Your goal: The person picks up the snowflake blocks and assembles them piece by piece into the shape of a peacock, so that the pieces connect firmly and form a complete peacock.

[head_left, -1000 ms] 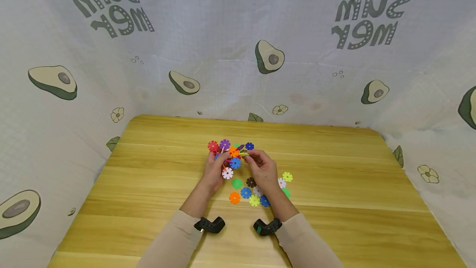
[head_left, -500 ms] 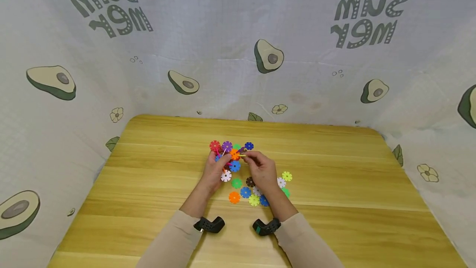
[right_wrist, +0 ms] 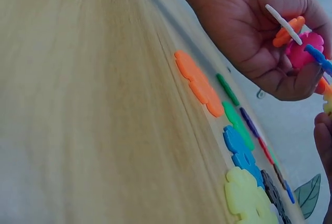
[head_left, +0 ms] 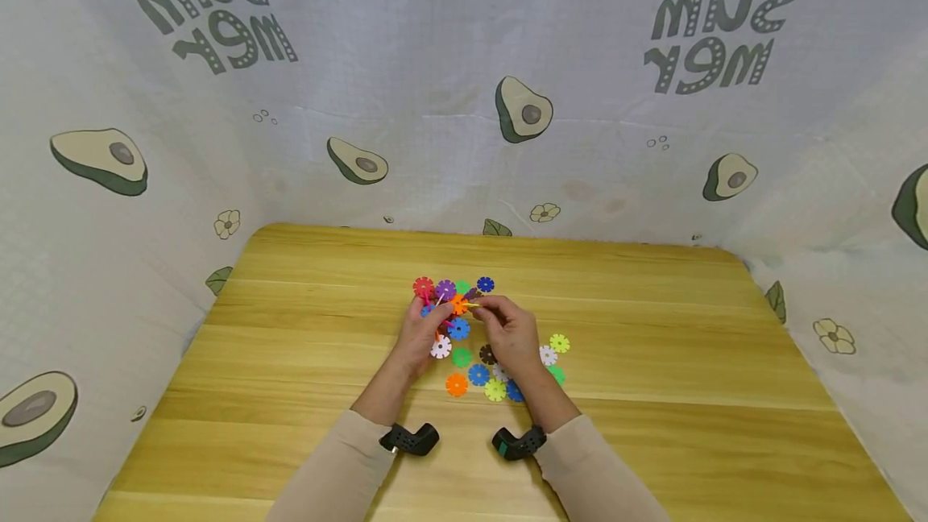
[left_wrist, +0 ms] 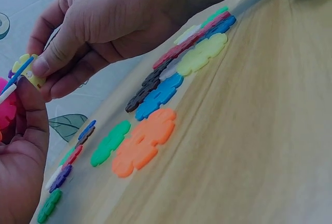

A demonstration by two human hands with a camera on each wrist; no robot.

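Observation:
In the head view, my left hand grips a cluster of joined, notched plastic discs, its thumb on top. An orange disc, a blue disc, a white disc and a red disc show in the cluster. A pink disc of it appears in the right wrist view. My right hand pinches a yellow disc between thumb and fingers. This disc stands edge-on at the orange disc's right side in the head view. The fingers hide part of the cluster.
Loose discs lie on the wooden table below the hands, among them an orange one, a green one and a yellow one. Behind the hands lies a dark blue disc. A printed curtain surrounds the table.
The cluster in my left hand has shifted slightly right and toward the body. The yellow disc in my right hand has turned edge-on and come against the orange disc. The loose discs stay put.

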